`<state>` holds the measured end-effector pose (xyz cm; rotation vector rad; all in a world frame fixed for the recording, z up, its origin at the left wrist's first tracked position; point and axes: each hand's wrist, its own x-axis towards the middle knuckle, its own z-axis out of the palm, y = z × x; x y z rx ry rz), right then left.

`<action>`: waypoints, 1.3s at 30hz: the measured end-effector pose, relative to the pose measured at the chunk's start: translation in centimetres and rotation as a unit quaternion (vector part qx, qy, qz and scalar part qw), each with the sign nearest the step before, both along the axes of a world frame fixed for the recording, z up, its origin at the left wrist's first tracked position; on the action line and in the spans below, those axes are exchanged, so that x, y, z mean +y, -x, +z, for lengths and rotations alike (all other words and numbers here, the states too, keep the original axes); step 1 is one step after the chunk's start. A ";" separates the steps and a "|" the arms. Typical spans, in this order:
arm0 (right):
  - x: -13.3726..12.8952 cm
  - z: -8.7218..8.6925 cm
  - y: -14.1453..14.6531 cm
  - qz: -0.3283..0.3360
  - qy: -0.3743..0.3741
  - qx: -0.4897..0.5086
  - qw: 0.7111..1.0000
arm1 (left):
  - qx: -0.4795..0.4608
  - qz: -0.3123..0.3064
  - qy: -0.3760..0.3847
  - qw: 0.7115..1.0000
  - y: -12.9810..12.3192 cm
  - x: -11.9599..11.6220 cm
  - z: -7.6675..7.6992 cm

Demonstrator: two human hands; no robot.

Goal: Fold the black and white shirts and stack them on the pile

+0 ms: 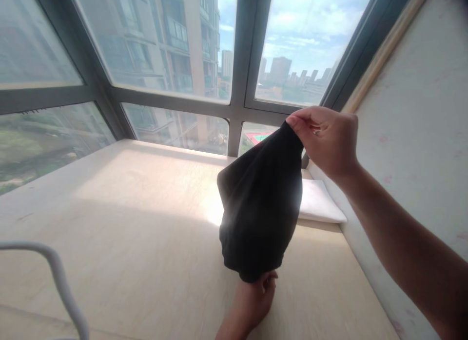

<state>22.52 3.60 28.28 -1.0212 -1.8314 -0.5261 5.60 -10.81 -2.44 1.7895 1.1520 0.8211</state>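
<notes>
A piece of black cloth (pixel 261 203), perhaps a small folded garment, is stretched between my two hands above the pale wooden surface. My right hand (pixel 325 137) pinches its upper corner between thumb and fingers. At the lower edge, my left hand (pixel 254 301) is closed on the fabric, with some fingers hidden behind or under it. The cloth hangs at a slant, narrow at the top and wider below. Its exact kind cannot be made out.
Behind the cloth, a white folded item (pixel 318 202) lies by the papered wall (pixel 413 150). A white curved tube (pixel 60 276) rises at the lower left. Grey-framed windows (pixel 241 62) border the wide wooden ledge (pixel 120 242).
</notes>
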 end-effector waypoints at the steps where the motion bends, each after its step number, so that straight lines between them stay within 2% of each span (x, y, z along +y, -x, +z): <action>1: -0.3 -0.1 0.7 0.008 -0.007 0.006 1.000 | -0.005 -0.029 0.006 1.000 0.5 -1.0 0.9; 3: -0.8 -0.5 2.1 0.029 -0.005 0.024 0.999 | -0.033 -0.043 0.000 0.999 1.6 -2.5 2.9; 4: -1.1 -0.7 2.9 0.041 0.003 0.038 0.998 | -0.052 -0.027 -0.008 0.998 2.2 -3.0 4.1; 6: -1.6 -1.4 4.4 0.066 0.033 0.062 0.995 | -0.082 0.038 -0.032 0.995 3.2 -3.3 6.0; 8: -2.0 -2.3 5.2 0.104 0.095 0.047 0.989 | -0.092 0.134 -0.066 0.984 4.2 -3.2 7.4; 10: -2.2 -3.6 5.2 0.141 0.171 0.020 0.975 | -0.067 0.227 -0.112 0.965 4.8 -2.7 8.1; 12: -2.4 -5.7 4.1 0.155 0.232 0.044 0.959 | -0.013 0.267 -0.167 0.949 5.1 -2.0 8.2; 14: -2.6 -8.8 2.0 0.142 0.276 0.117 0.944 | 0.056 0.270 -0.221 0.935 5.1 -0.9 7.8; 16: -3.1 -12.9 -0.7 0.112 0.326 0.182 0.921 | 0.140 0.252 -0.253 0.923 4.6 0.7 7.0; 19: -5.2 -20.8 -4.7 0.042 0.406 0.260 0.875 | 0.282 0.193 -0.238 0.909 3.3 3.5 4.8; 22: -8.6 -28.5 -7.5 -0.065 0.436 0.320 0.838 | 0.367 0.132 -0.202 0.898 1.7 6.3 2.6; 24: -10.9 -32.2 -8.4 -0.101 0.437 0.336 0.828 | 0.387 0.103 -0.199 0.894 0.9 7.8 1.6; 25: -11.8 -33.5 -8.6 -0.105 0.436 0.334 0.829 | 0.389 0.093 -0.201 0.894 0.7 8.4 1.4; 27: -12.9 -34.9 -8.6 -0.104 0.437 0.312 0.837 | 0.372 0.085 -0.201 0.902 0.9 9.4 1.3; 29: -13.2 -35.3 -8.4 -0.107 0.442 0.280 0.845 | 0.307 0.103 -0.187 0.927 2.1 10.3 1.7; 31: -13.1 -35.3 -8.3 -0.112 0.446 0.252 0.852 | 0.200 0.161 -0.151 0.954 4.5 11.1 2.5; 33: -12.9 -35.4 -8.3 -0.112 0.447 0.234 0.856 | 0.095 0.245 -0.110 0.958 8.0 11.8 4.1; 36: -12.8 -35.7 -8.4 -0.108 0.447 0.224 0.859 | 0.033 0.368 -0.107 0.923 14.3 12.3 7.6; 39: -12.9 -35.9 -8.5 -0.111 0.448 0.228 0.857 | 0.038 0.463 -0.172 0.869 19.6 11.8 12.0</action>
